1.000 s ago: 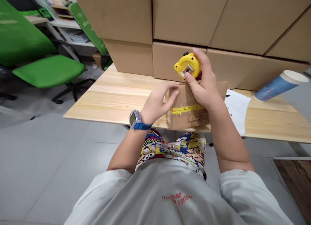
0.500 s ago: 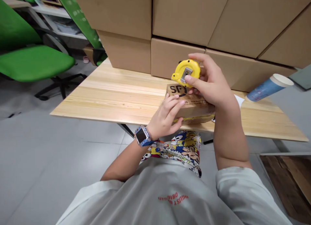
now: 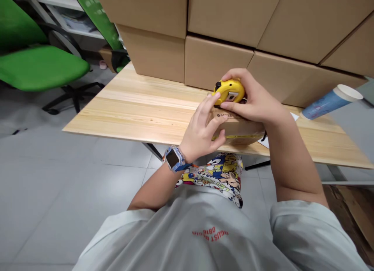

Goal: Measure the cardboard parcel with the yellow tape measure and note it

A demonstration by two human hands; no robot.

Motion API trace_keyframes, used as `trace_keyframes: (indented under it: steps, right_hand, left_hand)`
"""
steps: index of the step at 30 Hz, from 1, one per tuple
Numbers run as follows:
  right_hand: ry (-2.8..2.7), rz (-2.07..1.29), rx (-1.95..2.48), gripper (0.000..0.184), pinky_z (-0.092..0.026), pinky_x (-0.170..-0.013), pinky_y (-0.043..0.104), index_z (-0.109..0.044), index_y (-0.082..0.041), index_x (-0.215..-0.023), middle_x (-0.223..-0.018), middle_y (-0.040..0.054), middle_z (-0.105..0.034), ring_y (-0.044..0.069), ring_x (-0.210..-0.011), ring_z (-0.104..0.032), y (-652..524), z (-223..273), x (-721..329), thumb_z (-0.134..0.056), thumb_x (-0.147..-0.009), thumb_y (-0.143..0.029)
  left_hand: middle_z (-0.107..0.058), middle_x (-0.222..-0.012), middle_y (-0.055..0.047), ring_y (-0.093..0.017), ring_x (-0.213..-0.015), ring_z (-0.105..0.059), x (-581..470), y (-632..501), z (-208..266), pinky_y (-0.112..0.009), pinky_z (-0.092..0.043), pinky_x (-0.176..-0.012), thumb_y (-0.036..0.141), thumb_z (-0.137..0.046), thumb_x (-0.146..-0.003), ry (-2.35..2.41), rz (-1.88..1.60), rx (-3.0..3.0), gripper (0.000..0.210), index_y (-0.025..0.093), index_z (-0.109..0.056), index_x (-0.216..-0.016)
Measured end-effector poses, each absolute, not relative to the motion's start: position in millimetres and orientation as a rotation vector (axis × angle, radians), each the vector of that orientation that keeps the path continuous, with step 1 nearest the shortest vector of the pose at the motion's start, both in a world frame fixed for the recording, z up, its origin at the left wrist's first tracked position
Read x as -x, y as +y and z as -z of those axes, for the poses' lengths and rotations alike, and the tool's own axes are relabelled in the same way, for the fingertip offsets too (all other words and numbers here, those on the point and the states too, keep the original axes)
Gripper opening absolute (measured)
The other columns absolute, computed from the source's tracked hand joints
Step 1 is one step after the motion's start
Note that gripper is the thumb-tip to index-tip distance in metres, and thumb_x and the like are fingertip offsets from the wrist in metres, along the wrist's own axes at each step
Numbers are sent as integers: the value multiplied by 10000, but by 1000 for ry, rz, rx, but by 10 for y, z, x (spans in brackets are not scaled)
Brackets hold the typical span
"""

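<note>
While you are bracing the small cardboard box at the near edge of the wooden table, the head view is showing the work at an early stage: the yellow tape measure is sitting on the box's top face, and no blade is showing as drawn out across the box, so the reading is, as far as can be judged, yet to be taken. A yellow strip of tape is showing on the box's near side, below its top edge.

Your right hand is curling around the tape measure from the far side of the box, with thumb and fingers closed on the yellow case and pressing it down on the box. Your left hand is lying partly open against the box's left end: the fingers are extended and held close together, the upper fingertips are reaching the tape measure, and the thumb is tucking under the box's near edge. A blue watch is sitting on that wrist.

Behind the box, large cartons are standing stacked on the table. To the right of the box, a paper cup is lying tilted, and a white sheet is showing from beneath the box. Far left of the box, a green chair is standing on the floor.
</note>
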State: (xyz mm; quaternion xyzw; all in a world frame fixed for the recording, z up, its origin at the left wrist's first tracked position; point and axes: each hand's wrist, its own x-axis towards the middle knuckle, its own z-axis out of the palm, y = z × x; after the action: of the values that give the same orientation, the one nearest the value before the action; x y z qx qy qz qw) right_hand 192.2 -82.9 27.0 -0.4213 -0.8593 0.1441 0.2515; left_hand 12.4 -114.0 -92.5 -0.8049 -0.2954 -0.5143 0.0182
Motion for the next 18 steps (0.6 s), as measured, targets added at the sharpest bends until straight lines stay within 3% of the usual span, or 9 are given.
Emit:
trace_keyframes:
  steps: [5, 11, 18]
  right_hand:
    - [-2324, -438, 1237, 537, -507, -1103, 532, -559, -325, -1314, -1370, 53, -611, 322, -1248, -593, -814, -332, -2202, -715, -828, -489]
    - [-2182, -487, 1168, 472, -545, -1045, 530, -602, -322, -1237, -1317, 57, -635, 304, -1157, -643, -914, -281, -2613, -739, -786, -343]
    - [-1828, -571, 1251, 503, -569, -894, 523, -690, -290, -1048, -1099, 108, -721, 277, -990, -700, -1042, -220, -3389, -848, -581, -193]
  left_hand:
    - [-489, -1524, -106, -332, -1467, -446, -150, -1154, 878, -628, -424, -1162, 225, -602, -858, -946, 1643, 2512, 345, 293, -487, -1176]
    - [-564, -1373, -113, -322, -1368, -529, -218, -1171, 899, -580, -454, -1153, 212, -603, -843, -942, 1681, 2375, 397, 286, -459, -1206]
    - [-587, -1350, -115, -326, -1355, -546, -245, -1190, 867, -576, -469, -1146, 239, -610, -856, -988, 1651, 2375, 375, 280, -476, -1204]
